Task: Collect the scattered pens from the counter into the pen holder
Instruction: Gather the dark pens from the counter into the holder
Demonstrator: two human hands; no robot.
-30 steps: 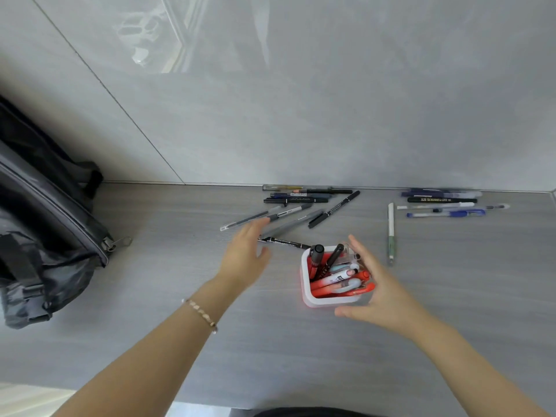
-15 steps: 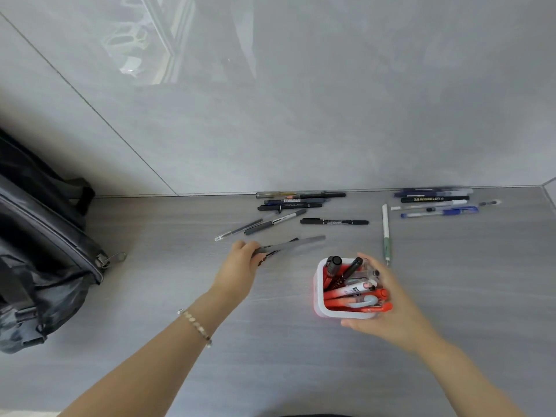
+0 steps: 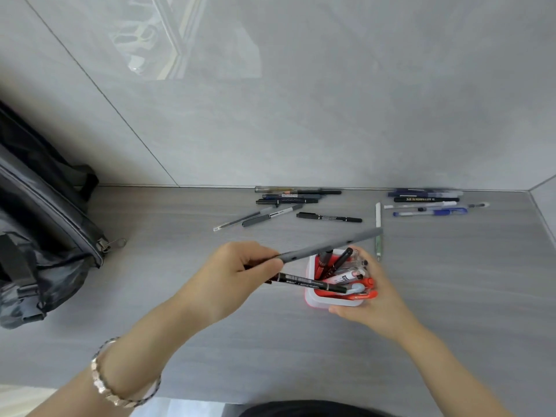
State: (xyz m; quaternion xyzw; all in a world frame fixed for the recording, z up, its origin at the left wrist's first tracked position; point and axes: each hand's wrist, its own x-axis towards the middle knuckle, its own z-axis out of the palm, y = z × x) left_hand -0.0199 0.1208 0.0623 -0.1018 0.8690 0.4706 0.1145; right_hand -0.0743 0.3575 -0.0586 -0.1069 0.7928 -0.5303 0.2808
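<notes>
Grey wood-grain counter (image 3: 451, 296), meeting glossy grey tiled wall (image 3: 331, 100) at rear; window reflection on tile. Dark bag (image 3: 39, 236) at left, cut off by frame edge. Left hand (image 3: 231, 275), fingers pinched on grey pen (image 3: 331, 243) and black pen (image 3: 310, 283), both angled over holder. Right hand (image 3: 373, 299) wrapped round white-and-red pen holder (image 3: 331, 300), near side; far fingers hidden. Holder crowded; contents hard to separate. Loose pens along wall: middle cluster (image 3: 288, 203), right cluster (image 3: 430, 203); lettering mostly illegible.
</notes>
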